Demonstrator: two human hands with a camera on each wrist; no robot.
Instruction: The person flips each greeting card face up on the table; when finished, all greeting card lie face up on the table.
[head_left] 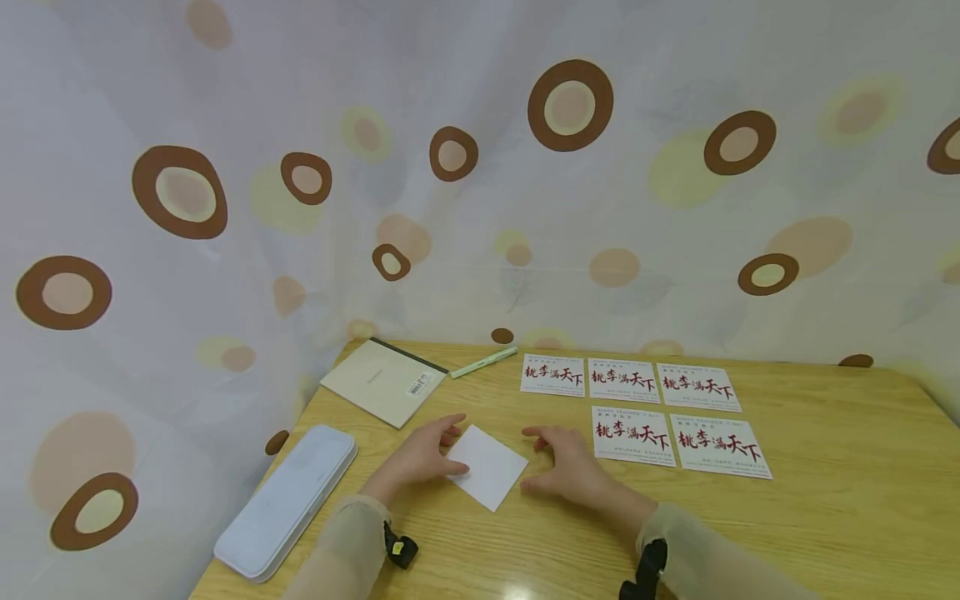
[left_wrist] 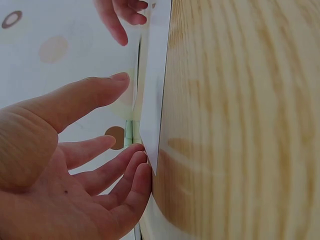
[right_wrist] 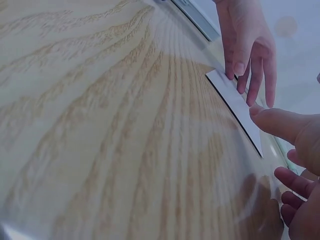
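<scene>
A blank white square of paper (head_left: 487,467) lies turned cornerwise on the wooden table between the two hands. At its left side is the left hand (head_left: 426,452), fingers loosely bent and thumb reaching over the paper's edge. Seen in the left wrist view, that hand's lower fingertips (left_wrist: 142,165) are right at the paper's corner, with the thumb raised apart from them. On the opposite side the right hand (head_left: 566,465) rests near the right corner, thumb and fingers spread with nothing between them. The right wrist view has the white paper (right_wrist: 235,105) lying flat beyond the right thumb.
Several white cards with red Chinese characters (head_left: 633,433) lie in two rows at the right. A beige notebook (head_left: 382,383) and a pale green pen (head_left: 483,362) are at the back left. Along the left edge sits a light grey case (head_left: 288,500). A patterned curtain (head_left: 480,217) hangs behind.
</scene>
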